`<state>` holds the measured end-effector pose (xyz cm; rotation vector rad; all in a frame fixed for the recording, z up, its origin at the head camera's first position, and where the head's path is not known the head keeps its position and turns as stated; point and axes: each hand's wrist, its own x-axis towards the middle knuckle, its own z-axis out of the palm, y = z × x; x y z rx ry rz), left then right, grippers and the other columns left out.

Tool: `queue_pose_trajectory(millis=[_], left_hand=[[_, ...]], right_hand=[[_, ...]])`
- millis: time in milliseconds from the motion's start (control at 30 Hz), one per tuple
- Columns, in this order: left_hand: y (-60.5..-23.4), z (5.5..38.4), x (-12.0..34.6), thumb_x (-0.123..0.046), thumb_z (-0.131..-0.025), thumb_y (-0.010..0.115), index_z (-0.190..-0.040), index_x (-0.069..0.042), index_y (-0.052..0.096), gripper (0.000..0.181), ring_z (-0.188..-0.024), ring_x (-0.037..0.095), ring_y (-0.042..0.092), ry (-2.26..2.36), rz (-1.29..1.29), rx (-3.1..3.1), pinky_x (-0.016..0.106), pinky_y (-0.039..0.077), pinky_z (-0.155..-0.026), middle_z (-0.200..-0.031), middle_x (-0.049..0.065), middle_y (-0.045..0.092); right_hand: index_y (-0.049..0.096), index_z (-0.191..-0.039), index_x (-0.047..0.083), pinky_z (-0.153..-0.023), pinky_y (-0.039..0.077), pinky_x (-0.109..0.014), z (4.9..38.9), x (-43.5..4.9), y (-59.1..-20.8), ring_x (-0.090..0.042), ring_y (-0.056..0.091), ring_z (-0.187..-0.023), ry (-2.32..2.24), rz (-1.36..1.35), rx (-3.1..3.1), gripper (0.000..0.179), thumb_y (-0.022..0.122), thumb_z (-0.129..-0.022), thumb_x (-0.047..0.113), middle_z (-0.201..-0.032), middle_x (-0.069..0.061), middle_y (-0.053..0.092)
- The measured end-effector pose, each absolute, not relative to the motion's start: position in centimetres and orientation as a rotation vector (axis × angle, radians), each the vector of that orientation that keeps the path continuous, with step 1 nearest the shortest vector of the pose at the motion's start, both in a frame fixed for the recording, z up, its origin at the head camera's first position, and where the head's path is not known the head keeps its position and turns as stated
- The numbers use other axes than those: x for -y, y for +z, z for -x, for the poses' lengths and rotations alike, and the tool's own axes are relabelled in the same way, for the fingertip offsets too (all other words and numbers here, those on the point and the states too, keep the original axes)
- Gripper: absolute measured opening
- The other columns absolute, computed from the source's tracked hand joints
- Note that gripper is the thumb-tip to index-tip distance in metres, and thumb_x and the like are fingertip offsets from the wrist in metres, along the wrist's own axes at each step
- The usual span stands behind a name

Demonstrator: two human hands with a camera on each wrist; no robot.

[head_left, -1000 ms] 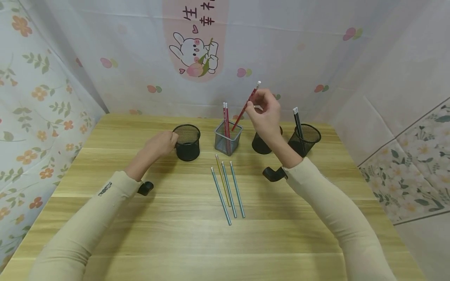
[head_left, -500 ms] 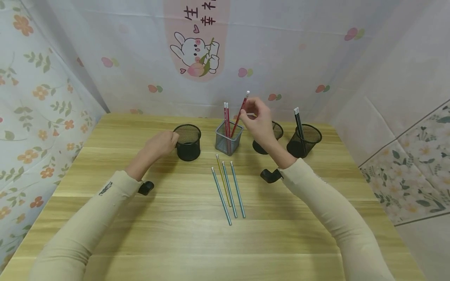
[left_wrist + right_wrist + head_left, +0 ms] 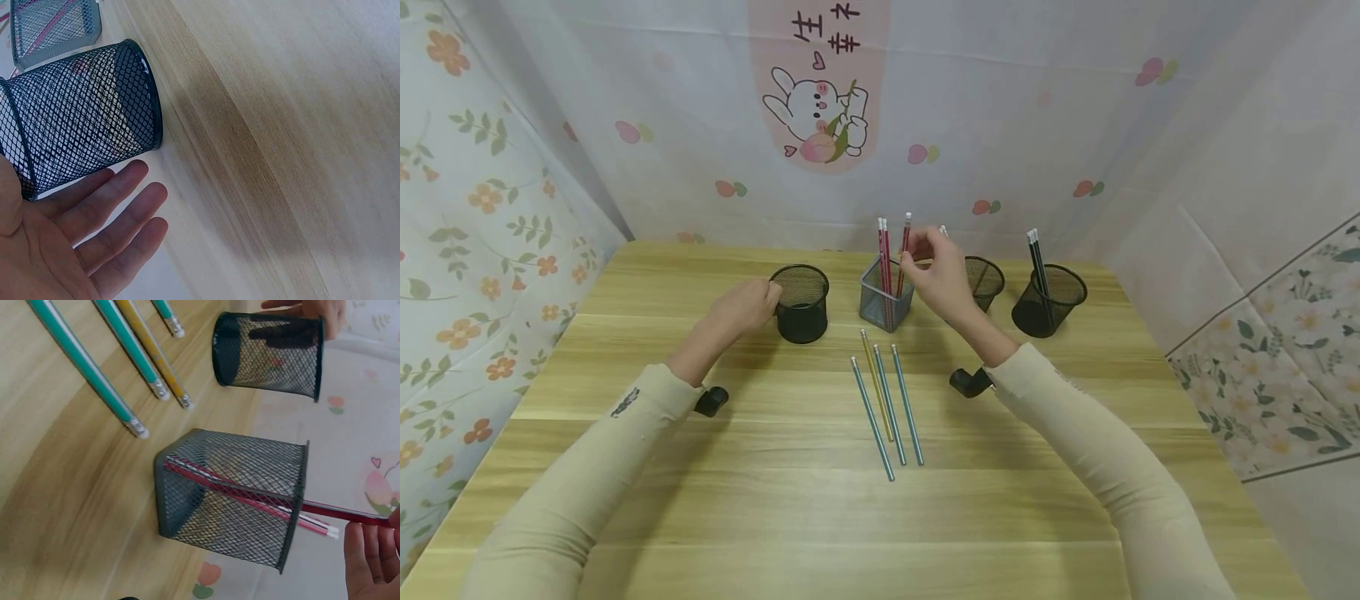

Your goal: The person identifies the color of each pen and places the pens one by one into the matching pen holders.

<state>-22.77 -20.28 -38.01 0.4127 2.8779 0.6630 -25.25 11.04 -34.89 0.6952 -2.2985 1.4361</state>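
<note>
My right hand (image 3: 942, 271) pinches a red pencil (image 3: 907, 237) by its upper part, below the white eraser. The pencil's lower end is inside a grey square mesh pen holder (image 3: 874, 308). Two other red pencils (image 3: 882, 242) lean in that holder. My left hand (image 3: 745, 307) holds a round black mesh pen cup (image 3: 802, 323) at its left rim. In the left wrist view, the thumb overlaps the rim of the black cup (image 3: 87, 119), and the fingers (image 3: 128, 219) extend along its outside. No pencils show in this cup.
Three teal pencils (image 3: 907, 404) and a yellow pencil (image 3: 876, 383) lie on the wooden table (image 3: 760, 500) before the holder. Another round black cup (image 3: 991, 287) stands partly behind my right hand. Farther right, a black cup (image 3: 1060, 308) holds black pencils (image 3: 1037, 258). A printed curtain hangs behind.
My right hand has moved left and down, lowering the red pencil into the grey holder and tilting it more upright. My left hand and the black cup have stayed put.
</note>
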Motion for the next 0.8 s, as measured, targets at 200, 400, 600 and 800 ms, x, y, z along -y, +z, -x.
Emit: queue_pose_trajectory(millis=[200,400,600,800], left_hand=[[-38.1,22.7,20.3,-0.021,-0.107,0.024,-0.076,-0.008,0.046,0.041,-0.064,0.023,0.038,0.71,-0.357,-2.868,0.038,0.034,-0.062,-0.072,0.008,0.042],[-38.1,22.7,20.3,-0.017,-0.107,0.024,-0.078,-0.007,0.046,0.038,-0.064,0.022,0.037,0.697,-0.39,-2.869,0.038,0.034,-0.062,-0.072,0.007,0.041],[-38.1,22.6,20.2,-0.019,-0.107,0.024,-0.075,-0.008,0.046,0.04,-0.062,0.021,0.035,0.706,-0.366,-2.874,0.037,0.033,-0.06,-0.07,0.006,0.041],[-38.1,22.5,20.2,-0.021,-0.111,0.027,-0.077,-0.007,0.047,0.041,-0.063,0.022,0.037,0.699,-0.393,-2.877,0.038,0.034,-0.062,-0.071,0.007,0.042]], right_hand=[[0.06,-0.105,-0.004,-0.073,0.055,-0.032,25.0,-10.7,-35.7,-0.023,0.063,-0.086,1.372,-0.658,2.38,0.013,0.062,-0.092,-0.004,-0.094,-0.012,0.063],[0.06,-0.102,-0.005,-0.069,0.053,-0.028,25.1,-10.5,-36.7,-0.024,0.064,-0.081,1.343,-0.676,2.404,0.013,0.062,-0.089,-0.008,-0.09,-0.014,0.065],[0.059,-0.103,-0.007,-0.072,0.052,-0.027,25.2,-10.4,-37.2,-0.024,0.063,-0.083,1.362,-0.672,2.432,0.014,0.061,-0.09,-0.01,-0.093,-0.014,0.064],[0.059,-0.103,-0.007,-0.073,0.053,-0.029,25.2,-10.4,-37.2,-0.025,0.063,-0.084,1.355,-0.668,2.44,0.013,0.061,-0.09,-0.009,-0.093,-0.015,0.064]])
